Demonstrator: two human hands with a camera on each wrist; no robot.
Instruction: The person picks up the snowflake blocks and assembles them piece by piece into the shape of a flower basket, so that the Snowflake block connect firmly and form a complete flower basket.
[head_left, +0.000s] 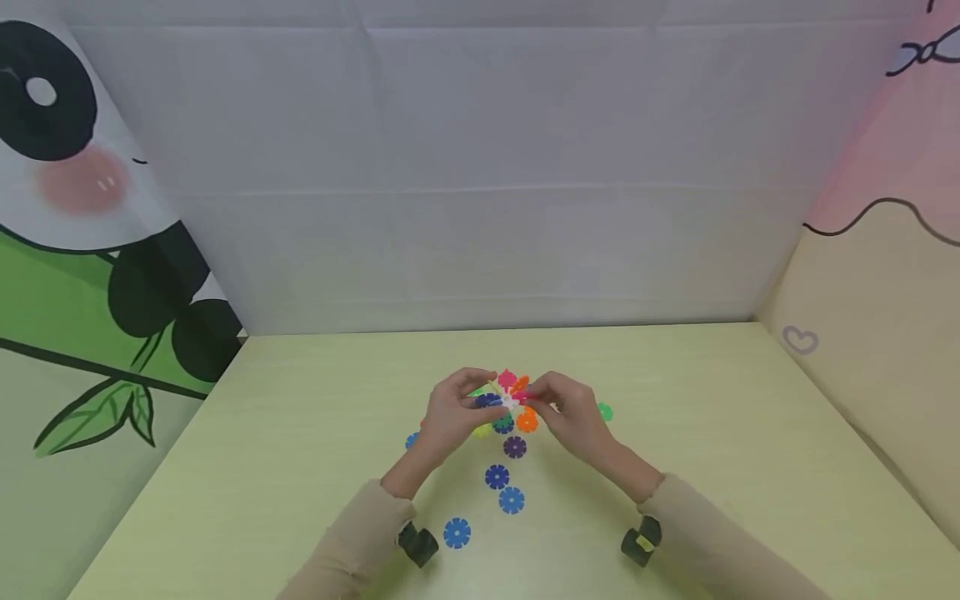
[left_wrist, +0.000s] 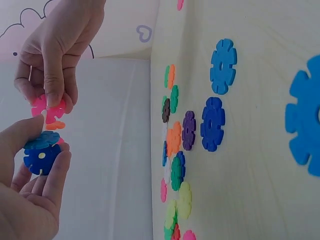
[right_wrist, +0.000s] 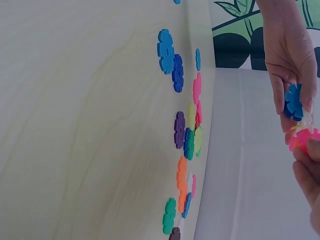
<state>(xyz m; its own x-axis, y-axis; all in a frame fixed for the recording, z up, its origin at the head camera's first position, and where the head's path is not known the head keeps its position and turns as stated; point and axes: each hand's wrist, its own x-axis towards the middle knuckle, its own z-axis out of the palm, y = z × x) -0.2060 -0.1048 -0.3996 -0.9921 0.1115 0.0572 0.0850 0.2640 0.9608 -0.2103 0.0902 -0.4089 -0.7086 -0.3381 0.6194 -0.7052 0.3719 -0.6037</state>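
Observation:
My left hand (head_left: 452, 414) holds a small cluster of joined plastic snowflake discs above the table. A dark blue disc (left_wrist: 42, 160) and a lighter blue disc (left_wrist: 42, 140) sit between its thumb and fingers. White and orange pieces also show in the cluster. Opposite it, my right hand (head_left: 576, 417) pinches a pink snowflake disc (left_wrist: 48, 107) at the cluster's edge. Whether the pink disc is slotted into the others I cannot tell, since fingers cover part of it.
Several loose discs lie on the pale table (head_left: 300, 500) beneath and in front of the hands, among them a purple disc (head_left: 514, 447), a light blue disc (head_left: 457, 532) and an orange disc (head_left: 527, 420). A green disc (head_left: 605, 412) lies to the right. A white wall (head_left: 480, 208) stands behind.

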